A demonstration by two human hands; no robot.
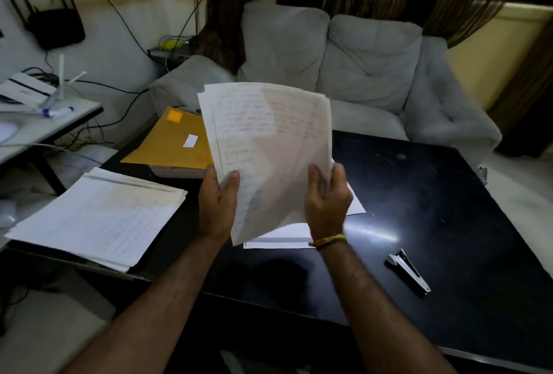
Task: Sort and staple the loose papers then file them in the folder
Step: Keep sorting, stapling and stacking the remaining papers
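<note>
I've got the handwritten sheaf [269, 146] lifted over the black table [434, 194], left hand [220, 200] & right hand [327, 194] each pinching a bottom corner w/ thumbs in front; uneven fanned edges could slip, scattering pages before the stapler [408, 272].

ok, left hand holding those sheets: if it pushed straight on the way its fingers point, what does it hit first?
Probably the yellow folder on the table; the left hand points up and away toward it. Depth is unclear.
</note>
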